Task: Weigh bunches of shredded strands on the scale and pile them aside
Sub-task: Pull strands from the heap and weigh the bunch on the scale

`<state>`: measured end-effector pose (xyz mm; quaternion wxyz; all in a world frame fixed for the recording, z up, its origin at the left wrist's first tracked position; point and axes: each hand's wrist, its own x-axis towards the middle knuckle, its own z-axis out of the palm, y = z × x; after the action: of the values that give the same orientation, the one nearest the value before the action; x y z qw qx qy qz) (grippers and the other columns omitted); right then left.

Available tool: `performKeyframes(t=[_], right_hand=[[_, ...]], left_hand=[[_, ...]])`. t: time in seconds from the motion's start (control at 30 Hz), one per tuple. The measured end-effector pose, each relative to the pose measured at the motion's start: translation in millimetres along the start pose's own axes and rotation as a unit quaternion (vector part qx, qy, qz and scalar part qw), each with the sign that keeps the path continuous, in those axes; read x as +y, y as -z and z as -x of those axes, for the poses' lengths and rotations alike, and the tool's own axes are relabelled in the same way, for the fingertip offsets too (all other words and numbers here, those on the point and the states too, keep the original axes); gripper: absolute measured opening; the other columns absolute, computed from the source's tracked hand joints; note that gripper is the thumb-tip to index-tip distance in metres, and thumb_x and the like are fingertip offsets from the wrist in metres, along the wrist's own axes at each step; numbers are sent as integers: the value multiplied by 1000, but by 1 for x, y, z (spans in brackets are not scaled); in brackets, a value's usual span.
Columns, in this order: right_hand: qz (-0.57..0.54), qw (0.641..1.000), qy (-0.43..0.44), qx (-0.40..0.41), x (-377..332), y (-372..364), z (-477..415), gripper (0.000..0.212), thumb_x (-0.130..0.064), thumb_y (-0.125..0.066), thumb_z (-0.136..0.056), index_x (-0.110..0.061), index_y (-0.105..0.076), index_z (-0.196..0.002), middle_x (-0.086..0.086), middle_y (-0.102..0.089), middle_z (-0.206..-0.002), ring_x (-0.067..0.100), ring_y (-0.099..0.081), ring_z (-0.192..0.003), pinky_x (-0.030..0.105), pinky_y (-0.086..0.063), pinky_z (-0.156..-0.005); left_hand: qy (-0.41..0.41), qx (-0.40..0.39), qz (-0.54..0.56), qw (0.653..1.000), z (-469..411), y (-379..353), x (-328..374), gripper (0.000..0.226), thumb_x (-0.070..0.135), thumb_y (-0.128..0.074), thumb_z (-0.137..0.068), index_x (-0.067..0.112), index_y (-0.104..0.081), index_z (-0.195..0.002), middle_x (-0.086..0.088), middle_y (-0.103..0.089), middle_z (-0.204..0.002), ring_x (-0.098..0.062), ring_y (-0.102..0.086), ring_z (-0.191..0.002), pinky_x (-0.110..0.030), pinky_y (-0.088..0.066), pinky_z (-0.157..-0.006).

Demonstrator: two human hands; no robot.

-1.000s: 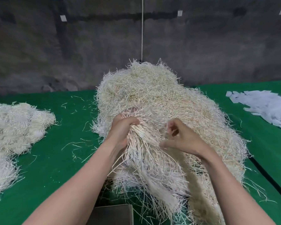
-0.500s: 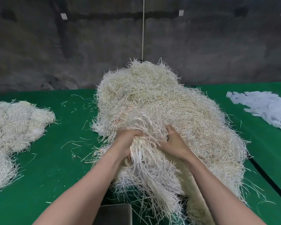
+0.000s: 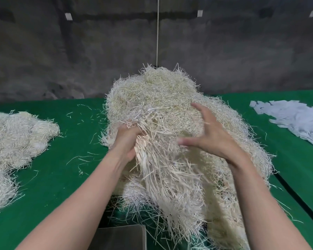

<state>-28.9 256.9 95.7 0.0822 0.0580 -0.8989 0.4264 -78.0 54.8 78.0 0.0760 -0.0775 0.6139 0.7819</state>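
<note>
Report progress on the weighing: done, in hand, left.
Done: a pile of strands lies aside on the left. In hand: the left hand grips a bunch at the front of the heap; the right hand is spread open above it. Left: this bunch has not reached the grey platform at the bottom edge, probably the scale, and the large heap awaits.

The tall heap of shredded strands (image 3: 163, 98) before me is straw-cream, yellower at its crown and whiter along its frayed edges. The bunch of long strands (image 3: 163, 170) in my left hand (image 3: 126, 141) is pale cream with white tips. The flat cloth table cover (image 3: 61, 186) is plain deep green, crossed at my right by one black line (image 3: 296, 197). The low pile of strands (image 3: 16, 138) at my left is off-white. The heap of paper slips (image 3: 296, 120) is bluish white. The rough wall (image 3: 224, 51) is mottled grey.
</note>
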Motion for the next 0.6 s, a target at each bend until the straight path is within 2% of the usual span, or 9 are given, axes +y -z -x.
performKeyframes(t=[0.07, 0.1, 0.17, 0.23, 0.3, 0.37, 0.43, 0.5, 0.6], right_hand=[[-125, 990, -11, -69, -23, -28, -1, 129, -55, -83, -39, -44, -8, -144, -26, -22, -144, -6, -39, -118, 25, -37, -100], [-155, 980, -34, -120, -25, -51, 0, 114, -53, -84, -42, -36, -29, -140, -31, -35, -104, -11, -53, -98, 16, -50, -82], [-149, 970, -59, -181, -12, -96, 2, 43, -36, -81, -65, -25, -57, -98, -26, -62, -79, -6, -62, -70, 12, -53, -64], [-71, 984, -68, -146, 4, -120, 5, 15, -26, -61, -84, -13, -61, -91, -8, -65, -104, 13, -66, -84, 36, -57, -80], [-48, 990, -107, -77, 18, -116, 1, 15, -26, -54, -89, -19, -59, -77, 1, -60, -116, 11, -62, -87, 40, -53, -86], [-85, 988, -129, -14, 21, -100, -5, 26, -8, -52, -91, -28, -49, -76, 6, -51, -129, 10, -56, -93, 25, -50, -84], [-175, 974, -139, 29, 23, -89, -13, 19, 1, -44, -94, -13, -56, -101, 13, -54, -116, 8, -50, -75, 8, -45, -59], [-81, 992, -85, 51, 23, -86, -23, 23, 3, -39, -96, 0, -57, -110, 10, -58, -109, 5, -50, -73, 5, -45, -65], [47, 998, -37, 19, 31, -88, -24, 26, 4, -50, -87, -17, -65, -93, -5, -63, -96, 8, -56, -79, 9, -43, -64]], left_hand=[[1, -26, 14, 1000, 5, -9, 7, 77, -8, -58, -60, -4, -37, -134, -23, -44, -136, -33, -43, -126, -51, -33, -109], [-4, -23, 14, 1000, 7, -13, 12, 60, -9, -55, -65, -6, -45, -124, -22, -51, -127, -32, -50, -120, -50, -39, -105], [-29, -36, 20, 999, 7, -17, 20, 24, -10, -44, -78, -1, -58, -94, -15, -62, -95, -24, -62, -94, -39, -50, -89], [-60, -59, -1, 996, 9, -12, 29, 28, -8, -40, -83, 2, -63, -73, -10, -65, -69, -11, -55, -52, -22, -50, -56], [-92, -66, -171, 979, 3, 0, 31, 27, -6, -40, -88, -12, -58, -107, -24, -64, -111, -9, -50, -45, -20, -45, -48], [-67, -172, -402, 897, -2, 8, 22, 53, -1, -47, -90, 5, -36, -141, -24, -37, -144, -15, -61, -69, -24, -52, -70], [-15, -252, -570, 782, -5, 6, 5, 74, -2, -53, -85, 15, -21, -149, -11, -34, -147, -4, -55, -73, -14, -49, -64], [-18, -249, -649, 719, -5, 1, -7, 69, 4, -62, -82, 11, -30, -143, -7, -48, -121, -3, -48, -69, -10, -38, -48], [-116, -115, -791, 590, -13, 1, -14, 33, 10, -63, -79, 11, -52, -110, 6, -56, -84, -5, -49, -64, -16, -37, -48]])
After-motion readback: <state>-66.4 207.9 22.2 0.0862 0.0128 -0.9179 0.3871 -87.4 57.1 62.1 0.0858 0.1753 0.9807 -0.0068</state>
